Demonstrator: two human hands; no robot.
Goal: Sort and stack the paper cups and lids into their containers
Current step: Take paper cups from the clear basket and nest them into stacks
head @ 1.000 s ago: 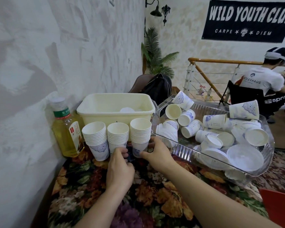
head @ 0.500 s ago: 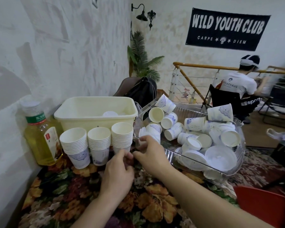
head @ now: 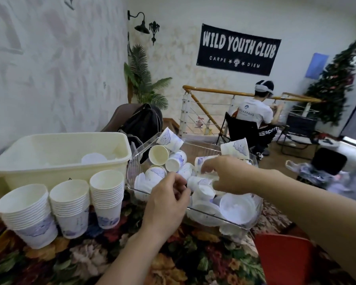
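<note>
Against the wall on the left stand three nested stacks of white paper cups with blue prints [head: 70,208], side by side on the desk with its flowered cloth [head: 74,256], their rolled rims tight and even. Just behind them sits a cream plastic tub [head: 60,155], smooth-walled and rectangular, with a few round translucent lids [head: 94,158] lying in its bottom. To the right of the tub is a clear ribbed plastic tray [head: 136,153], heaped with loose cups [head: 169,140] tipped every way and flat white lids [head: 236,208] towards its near corner. The left hand [head: 164,202] hovers at the tray's near edge, fingers curled inward; whether it pinches anything I cannot tell. The right hand [head: 228,175] reaches deeper into the heap, its fingers closing round a fallen cup [head: 202,163], though the blur hides how firm the hold is. The step looks like picking out the next cups to stack. To do it well, I would take each cup by its stiff rim rather than its thin wall, which dents easily, turn it mouth up and drop it squarely into a stack so it seats without wedging. The lids are slippery and cling together, so they want peeling apart one by one.
</note>
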